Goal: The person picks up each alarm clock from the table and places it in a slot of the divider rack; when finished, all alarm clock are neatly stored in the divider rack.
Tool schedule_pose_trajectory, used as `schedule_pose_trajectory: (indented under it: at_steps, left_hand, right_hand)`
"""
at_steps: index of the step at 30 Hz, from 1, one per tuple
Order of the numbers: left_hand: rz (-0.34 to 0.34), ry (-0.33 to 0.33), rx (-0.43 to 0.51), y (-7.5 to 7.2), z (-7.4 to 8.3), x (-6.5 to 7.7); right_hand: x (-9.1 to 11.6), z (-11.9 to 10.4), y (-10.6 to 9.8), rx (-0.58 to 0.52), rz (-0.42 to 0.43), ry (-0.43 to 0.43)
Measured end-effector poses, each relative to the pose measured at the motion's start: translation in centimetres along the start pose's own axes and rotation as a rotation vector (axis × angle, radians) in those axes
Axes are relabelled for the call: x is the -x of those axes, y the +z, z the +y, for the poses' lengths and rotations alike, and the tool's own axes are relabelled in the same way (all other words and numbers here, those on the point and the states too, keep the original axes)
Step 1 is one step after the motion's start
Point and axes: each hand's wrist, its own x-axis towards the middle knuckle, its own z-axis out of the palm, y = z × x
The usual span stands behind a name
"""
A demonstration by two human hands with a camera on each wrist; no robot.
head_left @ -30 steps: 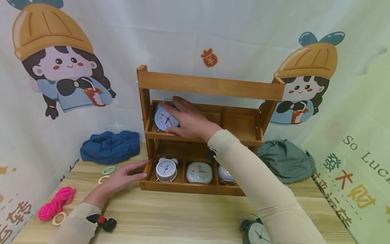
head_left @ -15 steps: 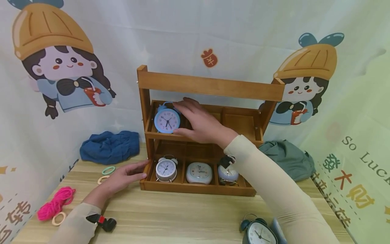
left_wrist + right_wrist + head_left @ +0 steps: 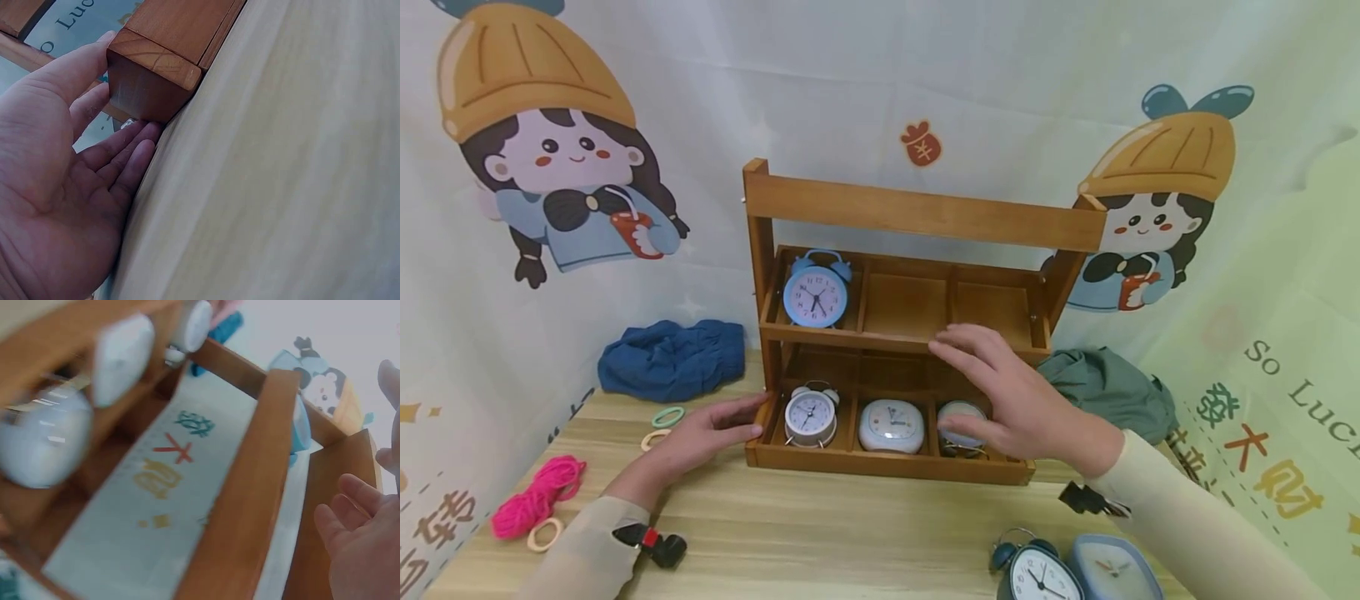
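A brown two-tier wooden rack (image 3: 925, 204) stands at the back of the table. My left hand (image 3: 711, 433) touches its lower left corner, fingers mostly straight; the left wrist view shows the wooden corner (image 3: 156, 75) at the fingertips. Empty, my right hand (image 3: 1007, 400) hovers before the rack's right half, fingers spread. A light blue twin-bell alarm clock (image 3: 815, 297) stands in the upper left compartment. Below sit a white twin-bell alarm clock (image 3: 810, 414), a white rounded clock (image 3: 891, 427) and a pale round clock (image 3: 958, 411), the last partly behind my right thumb.
At the front right stand a dark twin-bell alarm clock (image 3: 1043, 575) and a blue square clock (image 3: 1116, 571). Blue cloth (image 3: 670, 358) and grey-green cloth (image 3: 1108, 396) flank the rack. Pink yarn (image 3: 538, 497) and several rings (image 3: 545, 535) lie at left.
My right hand has let go of the light blue alarm clock and moved right and down, away from the upper left compartment. The clock stays there. My left hand has not moved.
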Motion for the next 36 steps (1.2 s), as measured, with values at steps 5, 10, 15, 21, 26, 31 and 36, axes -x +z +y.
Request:
schedule_pose_trajectory:
  at_steps: [5, 10, 15, 21, 26, 31, 36]
  left_hand:
    - [0.002, 0.003, -0.005, -0.2, 0.2, -0.1]
    - [0.000, 0.012, -0.006, -0.3, 0.1, -0.1]
    - [-0.002, -0.002, 0.021, -0.4, -0.2, 0.0]
    - [-0.012, -0.009, 0.041, -0.5, -0.4, -0.1]
    - [-0.010, -0.007, 0.032, -0.4, -0.5, -0.2]
    - [-0.017, -0.003, 0.035, -0.3, -0.6, -0.2]
    - [-0.016, -0.013, 0.029, -0.1, -0.5, -0.1]
  right_hand:
    - [5.8, -0.8, 0.2, -0.014, -0.034, 0.110]
    - [10.6, -1.0, 0.8, -0.081, -0.096, 0.260]
    - [13.9, -0.8, 1.6, -0.240, -0.188, 0.323]
    - [16.3, -0.9, 2.1, -0.408, -0.348, 0.341]
    - [17.2, -0.7, 2.6, -0.509, -0.425, 0.327]
    - [17.3, -0.9, 2.8, -0.577, -0.458, 0.307]
    - [17.5, -1.7, 2.9, -0.585, -0.516, 0.335]
